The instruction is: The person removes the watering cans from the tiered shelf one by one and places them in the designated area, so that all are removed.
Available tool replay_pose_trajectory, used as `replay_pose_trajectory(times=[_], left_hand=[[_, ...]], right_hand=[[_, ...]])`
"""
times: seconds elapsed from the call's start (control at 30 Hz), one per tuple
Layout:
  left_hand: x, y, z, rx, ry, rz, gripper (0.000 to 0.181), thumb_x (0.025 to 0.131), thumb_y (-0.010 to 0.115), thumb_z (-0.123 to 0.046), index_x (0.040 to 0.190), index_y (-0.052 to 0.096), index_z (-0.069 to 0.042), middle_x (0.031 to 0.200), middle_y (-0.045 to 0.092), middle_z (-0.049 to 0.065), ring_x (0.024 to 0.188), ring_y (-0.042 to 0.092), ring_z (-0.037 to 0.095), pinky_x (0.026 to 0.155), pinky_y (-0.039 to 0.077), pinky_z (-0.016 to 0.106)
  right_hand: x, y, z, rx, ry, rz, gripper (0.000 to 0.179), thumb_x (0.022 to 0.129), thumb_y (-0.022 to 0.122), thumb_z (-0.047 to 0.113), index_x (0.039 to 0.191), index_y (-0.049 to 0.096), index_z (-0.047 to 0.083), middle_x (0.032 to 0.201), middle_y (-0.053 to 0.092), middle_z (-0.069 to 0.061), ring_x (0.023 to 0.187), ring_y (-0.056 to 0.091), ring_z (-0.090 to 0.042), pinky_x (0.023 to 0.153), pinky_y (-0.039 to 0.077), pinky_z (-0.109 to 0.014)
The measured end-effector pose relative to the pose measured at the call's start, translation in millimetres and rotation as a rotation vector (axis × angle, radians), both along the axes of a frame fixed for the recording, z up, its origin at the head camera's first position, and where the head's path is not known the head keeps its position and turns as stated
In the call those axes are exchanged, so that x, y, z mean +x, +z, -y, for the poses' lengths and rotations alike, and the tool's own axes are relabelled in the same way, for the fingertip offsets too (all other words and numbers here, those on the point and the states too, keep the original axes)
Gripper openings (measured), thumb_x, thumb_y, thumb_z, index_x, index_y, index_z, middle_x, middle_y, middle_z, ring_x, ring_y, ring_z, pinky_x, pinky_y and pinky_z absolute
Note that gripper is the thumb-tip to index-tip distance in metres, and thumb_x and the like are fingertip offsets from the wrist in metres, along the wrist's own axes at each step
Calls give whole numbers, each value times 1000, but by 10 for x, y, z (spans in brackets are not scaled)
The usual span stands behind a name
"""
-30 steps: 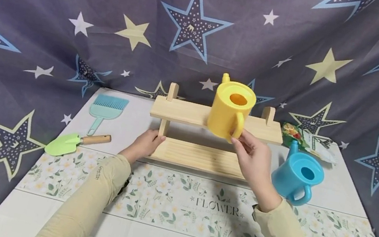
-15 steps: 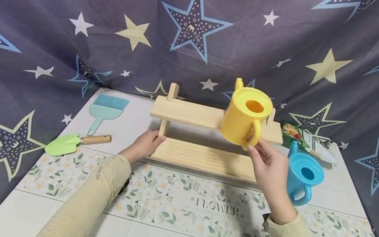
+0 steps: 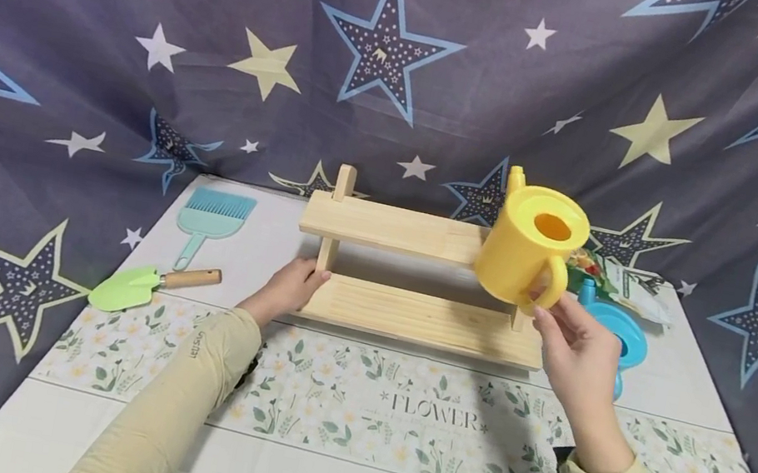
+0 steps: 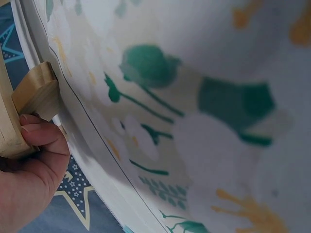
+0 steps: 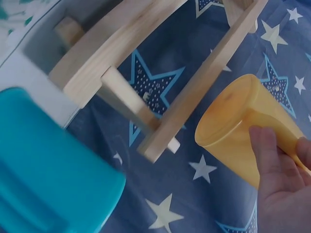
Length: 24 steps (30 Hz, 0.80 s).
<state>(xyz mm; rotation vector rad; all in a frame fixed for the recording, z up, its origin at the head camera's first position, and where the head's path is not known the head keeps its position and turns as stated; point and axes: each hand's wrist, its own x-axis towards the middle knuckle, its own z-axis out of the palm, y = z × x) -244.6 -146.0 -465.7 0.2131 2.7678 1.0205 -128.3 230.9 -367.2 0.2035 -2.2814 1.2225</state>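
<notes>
My right hand grips the handle of a yellow toy watering can and holds it in the air at the right end of a two-tier wooden shelf. In the right wrist view the yellow can shows its flat bottom, with my right hand's fingers on its side. My left hand holds the shelf's lower left corner, its fingers curled round the wood. A blue watering can stands on the table behind my right hand.
A teal brush and a green trowel with a wooden handle lie at the table's left. A printed packet lies at the back right. A floral "FLOWER" mat runs across the front. Star-patterned cloth hangs behind.
My right hand has carried the yellow watering can to the right, from over the shelf's top board to its right end, now covering the blue can. The left hand has stayed put.
</notes>
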Motion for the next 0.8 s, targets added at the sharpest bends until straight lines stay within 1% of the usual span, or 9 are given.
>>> replay_pose_trajectory(times=[0.07,0.27,0.37,0.47,0.53,0.63,0.7,0.73,0.8], left_hand=[[-1,-6,1,-1,-1,1,46,106,42,-30,140,49,1,123,54,25,103,56,32,91,45,49],[0,11,9,8,0,6,47,106,42,-29,141,47,2,126,53,26,106,55,34,93,44,50],[-3,19,14,5,-5,3,47,106,41,-28,141,47,3,126,52,27,107,55,35,93,43,51],[-11,8,16,-3,-9,2,47,107,41,-28,140,47,3,124,53,27,106,55,35,92,44,51],[-14,-2,17,-11,-12,0,47,107,41,-29,140,48,3,123,54,26,104,56,34,92,44,51],[-18,-15,16,-19,-12,1,47,106,41,-29,140,48,3,120,55,25,101,56,32,91,44,50],[-19,-14,16,-18,-12,-1,47,106,41,-29,139,49,3,119,55,25,101,56,33,91,44,50],[-21,-15,19,-17,-13,-5,46,106,41,-29,139,49,3,119,56,25,101,56,33,91,44,50],[-19,-13,23,-17,-16,-10,46,106,41,-29,138,50,4,119,56,25,102,56,33,91,44,50]], right_hand=[[34,7,-51,5,-20,6,33,94,66,7,126,64,-1,109,70,-17,89,66,2,73,50,-11],[124,51,-194,-25,-67,23,35,92,66,3,127,64,2,110,70,-18,89,62,11,74,49,-10],[159,76,-260,-38,-82,19,35,92,67,0,126,65,2,110,69,-21,88,62,12,74,49,-10],[202,94,-338,-7,-119,22,35,92,67,1,127,65,2,110,69,-20,88,61,14,73,48,-9],[239,101,-399,12,-146,30,36,92,67,2,128,64,4,110,70,-14,87,60,14,73,48,-8],[288,108,-505,27,-187,44,35,92,68,4,127,66,7,105,71,6,86,60,14,73,47,-7],[318,115,-573,24,-219,65,35,92,68,6,127,66,9,103,68,15,86,60,15,74,46,-6],[330,119,-605,21,-237,75,34,92,68,8,127,67,10,102,67,17,85,60,15,74,46,-6],[352,128,-661,16,-271,108,35,93,68,10,128,66,12,106,69,13,83,60,15,74,45,-6]])
